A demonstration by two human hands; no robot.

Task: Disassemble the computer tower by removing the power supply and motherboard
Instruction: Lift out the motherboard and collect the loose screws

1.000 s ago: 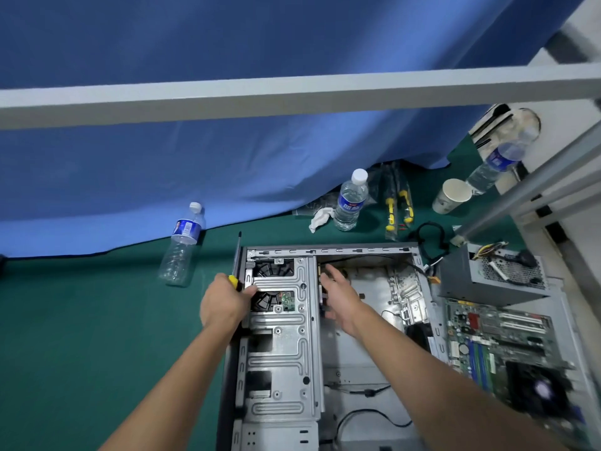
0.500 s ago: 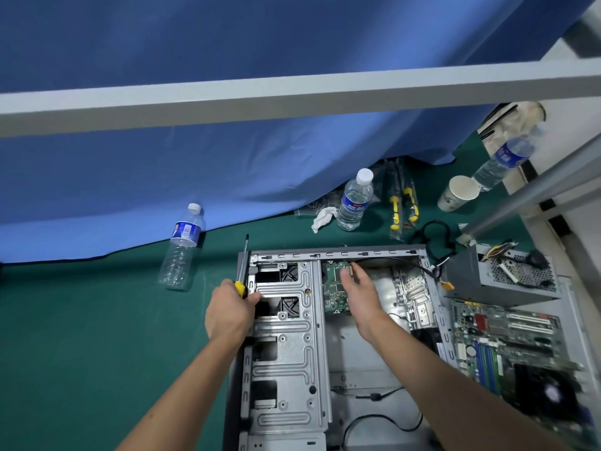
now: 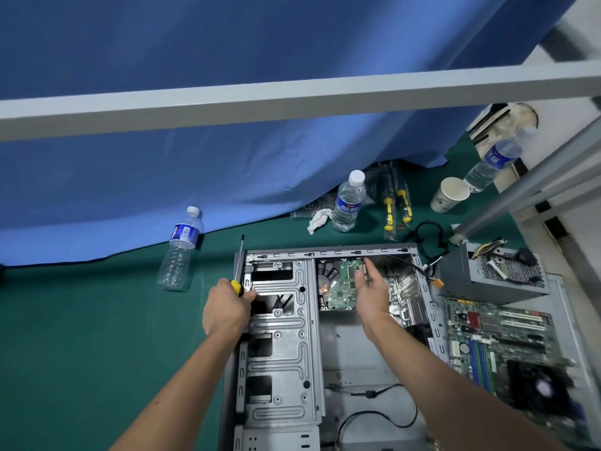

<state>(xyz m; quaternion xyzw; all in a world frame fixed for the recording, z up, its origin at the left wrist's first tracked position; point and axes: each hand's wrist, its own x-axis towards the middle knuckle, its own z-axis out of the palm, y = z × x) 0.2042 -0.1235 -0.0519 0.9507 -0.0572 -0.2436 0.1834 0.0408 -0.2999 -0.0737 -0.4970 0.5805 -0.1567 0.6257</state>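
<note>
The open grey computer case [image 3: 354, 353] lies flat on the green mat. My left hand [image 3: 226, 307] grips a yellow-handled screwdriver [image 3: 239, 265] and rests against the case's left edge beside the drive cage [image 3: 283, 346]. My right hand [image 3: 370, 291] holds a hard drive [image 3: 338, 288], circuit board up, by its right edge, just right of the cage inside the case. The grey power supply [image 3: 491, 275] sits outside the case at the right. In front of it the motherboard [image 3: 497, 349] lies on a grey panel.
Two water bottles [image 3: 180, 252] [image 3: 348, 200] sit on the mat behind the case, with a crumpled tissue [image 3: 317, 219], packaged screwdrivers [image 3: 396, 206], a paper cup [image 3: 450, 193] and a third bottle [image 3: 494, 161]. A blue curtain [image 3: 227, 164] hangs behind. A grey bar [image 3: 292, 99] crosses overhead.
My right hand has slid the hard drive out of the drive cage to the right, into the open part of the case. My left hand has stayed on the case edge with the screwdriver.
</note>
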